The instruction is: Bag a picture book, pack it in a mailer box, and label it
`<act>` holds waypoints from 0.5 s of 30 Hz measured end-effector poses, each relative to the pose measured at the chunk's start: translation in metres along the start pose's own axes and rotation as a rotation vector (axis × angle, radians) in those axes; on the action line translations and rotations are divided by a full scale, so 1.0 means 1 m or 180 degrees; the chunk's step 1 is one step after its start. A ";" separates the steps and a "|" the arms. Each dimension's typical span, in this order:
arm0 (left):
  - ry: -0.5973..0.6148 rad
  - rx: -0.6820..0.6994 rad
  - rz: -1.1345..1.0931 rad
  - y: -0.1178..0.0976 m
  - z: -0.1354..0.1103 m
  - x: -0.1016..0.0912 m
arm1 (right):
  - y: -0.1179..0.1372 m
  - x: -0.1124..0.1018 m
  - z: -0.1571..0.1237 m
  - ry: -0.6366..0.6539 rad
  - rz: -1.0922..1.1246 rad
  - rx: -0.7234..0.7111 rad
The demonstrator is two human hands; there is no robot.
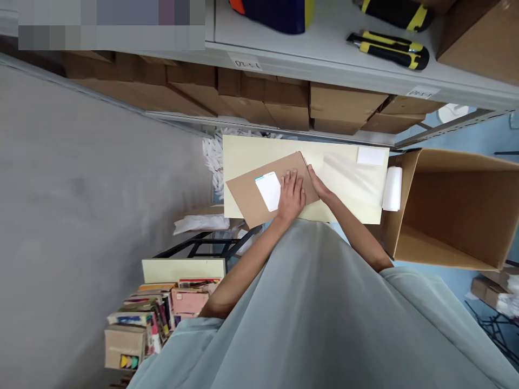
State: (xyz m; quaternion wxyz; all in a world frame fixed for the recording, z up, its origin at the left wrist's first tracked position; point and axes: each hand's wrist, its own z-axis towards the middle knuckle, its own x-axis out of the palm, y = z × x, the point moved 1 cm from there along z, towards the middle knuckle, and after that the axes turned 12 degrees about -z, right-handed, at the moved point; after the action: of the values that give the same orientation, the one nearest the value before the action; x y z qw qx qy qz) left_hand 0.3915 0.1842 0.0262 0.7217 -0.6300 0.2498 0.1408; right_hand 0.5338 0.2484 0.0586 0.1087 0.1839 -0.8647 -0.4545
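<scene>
A flat brown cardboard mailer (247, 197) lies tilted on the cream tabletop (259, 148), its lower left corner jutting past the near edge. On its face is a white label (268, 192) with a small blue strip. My left hand (292, 197) rests flat on the mailer just right of the label, fingers stretched out. At the mailer's right end, my right hand (319, 185) grips the short edge; most of its fingers are hidden. To the right on the table lie a clear plastic bag (348, 175) and a small white paper (371, 156).
A white roll (392, 189) stands by a large open carton (458, 216) at right. Behind the table, a shelf holds brown boxes (344, 102), with utility knives (391, 49) above. White packing strips (213, 159) fill the left side, and stacked books (162, 308) stand lower left.
</scene>
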 end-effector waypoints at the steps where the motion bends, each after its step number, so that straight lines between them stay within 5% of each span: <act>1: 0.0041 0.0035 -0.0060 0.000 0.002 -0.003 | 0.002 -0.001 -0.002 0.0082 0.0043 0.0057; 5: -0.0131 0.0037 -0.0307 0.012 -0.006 -0.052 | -0.001 -0.015 -0.016 -0.0441 -0.0252 0.0329; 9: -0.1734 -0.1045 -0.0290 0.053 -0.045 -0.130 | -0.015 -0.020 -0.034 -0.0724 -0.0452 0.0408; 10: -0.1875 -0.1480 -0.0514 0.064 -0.055 -0.142 | -0.017 -0.017 -0.037 -0.0647 -0.0421 0.0367; 13: -0.1472 -0.2573 -0.1922 0.087 -0.073 -0.155 | -0.021 -0.003 -0.042 -0.0404 -0.0232 0.0291; 15: -0.1098 -0.2875 -0.2828 0.095 -0.071 -0.151 | -0.023 0.008 -0.045 -0.0394 -0.0137 0.0311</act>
State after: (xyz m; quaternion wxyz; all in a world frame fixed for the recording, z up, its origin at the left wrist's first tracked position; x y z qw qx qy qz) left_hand 0.2033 0.1476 0.0221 0.4054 -0.8826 -0.2372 0.0194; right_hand 0.5477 0.1996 0.0654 0.0362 0.1791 -0.8868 -0.4245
